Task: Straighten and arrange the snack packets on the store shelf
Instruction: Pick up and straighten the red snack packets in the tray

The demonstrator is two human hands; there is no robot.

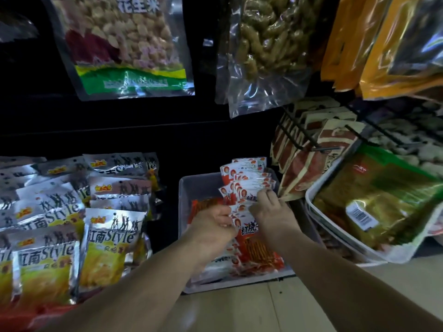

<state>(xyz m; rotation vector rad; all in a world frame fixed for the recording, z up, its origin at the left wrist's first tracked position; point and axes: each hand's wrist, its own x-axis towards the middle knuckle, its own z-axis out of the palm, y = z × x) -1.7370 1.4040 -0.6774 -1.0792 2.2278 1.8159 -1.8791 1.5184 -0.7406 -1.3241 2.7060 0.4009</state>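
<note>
**Two hands in a bin of red-and-white packets**

Head view. The red-and-white packets stand in a fanned, overlapping row inside the clear plastic bin, at the lower centre of the frame. The row runs from the bin's far right corner toward its near edge. More packets of the same kind lie flat on the bin's bottom.

The left hand comes in from the lower left. Its fingers are curled tight around the left edges of packets in the middle of the row. The right hand comes in from the lower right and lies just beside it, back up. Its fingers are bent down over the top edges of packets farther back, with the fingertips pressed in among them. The two hands are close together, with packets between them.

Left of the bin, silver packets with yellow windows lie in overlapping rows that fill the lower left of the frame. Right of the bin, a white tray holds a large green-and-gold packet with a barcode label facing up. Above the tray's left end, brown-and-red packets hang on black wire hooks.

A clear bag of pale nuts with a green band hangs in the upper left. A clear bag of twisted yellow-brown snacks hangs at the upper centre, and orange bags fill the upper right. Pale floor shows along the bottom edge, between the two forearms.
</note>
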